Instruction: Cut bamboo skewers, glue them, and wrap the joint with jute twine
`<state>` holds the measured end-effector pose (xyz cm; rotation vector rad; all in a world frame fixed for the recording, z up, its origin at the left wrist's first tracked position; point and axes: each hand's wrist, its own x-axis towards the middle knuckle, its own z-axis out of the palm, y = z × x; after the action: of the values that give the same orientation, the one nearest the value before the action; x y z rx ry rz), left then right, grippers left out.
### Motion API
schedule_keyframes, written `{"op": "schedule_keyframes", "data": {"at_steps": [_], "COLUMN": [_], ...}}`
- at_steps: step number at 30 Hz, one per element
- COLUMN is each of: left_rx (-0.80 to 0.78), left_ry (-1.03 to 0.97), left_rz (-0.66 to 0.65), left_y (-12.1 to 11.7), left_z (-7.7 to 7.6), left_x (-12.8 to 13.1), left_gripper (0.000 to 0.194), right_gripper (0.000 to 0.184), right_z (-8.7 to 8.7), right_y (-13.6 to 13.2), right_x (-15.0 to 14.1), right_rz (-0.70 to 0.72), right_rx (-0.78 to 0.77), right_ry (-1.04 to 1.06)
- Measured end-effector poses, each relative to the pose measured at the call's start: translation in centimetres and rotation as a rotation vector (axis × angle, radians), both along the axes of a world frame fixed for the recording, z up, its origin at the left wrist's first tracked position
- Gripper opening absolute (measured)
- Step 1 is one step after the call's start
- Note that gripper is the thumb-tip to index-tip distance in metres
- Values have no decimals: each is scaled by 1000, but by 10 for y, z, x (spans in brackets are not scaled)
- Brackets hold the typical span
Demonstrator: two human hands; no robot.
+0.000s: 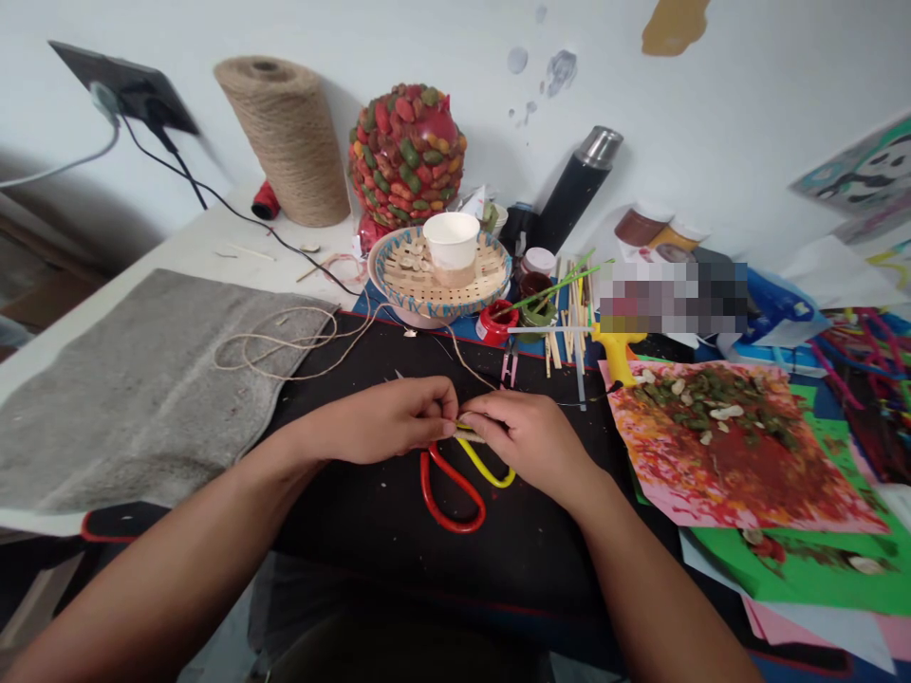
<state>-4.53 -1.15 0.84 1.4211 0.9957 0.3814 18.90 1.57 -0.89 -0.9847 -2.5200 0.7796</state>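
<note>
My left hand and my right hand meet over the black mat, fingertips pinched together on a small pale piece with jute twine running to it. The piece is too small to name. The twine loops back across the grey cloth. Under my hands lie scissors with a red and a yellow handle loop; the blades are hidden by my fingers.
A big jute spool and a pebble-covered vase stand at the wall. A woven basket holds a white cup. Paint pots, sticks, a black flask and painted paper sheets crowd the right.
</note>
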Motion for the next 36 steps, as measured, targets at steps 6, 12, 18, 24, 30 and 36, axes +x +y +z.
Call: {"op": "schedule_keyframes", "data": {"at_steps": [6,12,18,24,30,36], "left_rx": [84,72,122,19,-174,-303], "left_ry": [64,65,46,-267,-524,-596], "left_rz": [93,186,308,365,335,325], "left_y": [2,3,4,5,3,2], "left_z": [-1,-3,-4,-3,2,5], "left_x": [1,3,3,5,2,1], "left_gripper": [20,22,22,25,28,27], "right_gripper": [18,19,20,20,23,30], "right_z": [1,2,1,2,6,7], "right_y": [-3,-6,-9,-10,-10,-8], "right_x": [-3,-4,-7,-12,-15,-14], "right_rz": [11,-12,-19,-112,-217,-247], "right_rx": [-15,44,19,-160,-412,-604], "right_ry": [44,131,177,310,431,514]}}
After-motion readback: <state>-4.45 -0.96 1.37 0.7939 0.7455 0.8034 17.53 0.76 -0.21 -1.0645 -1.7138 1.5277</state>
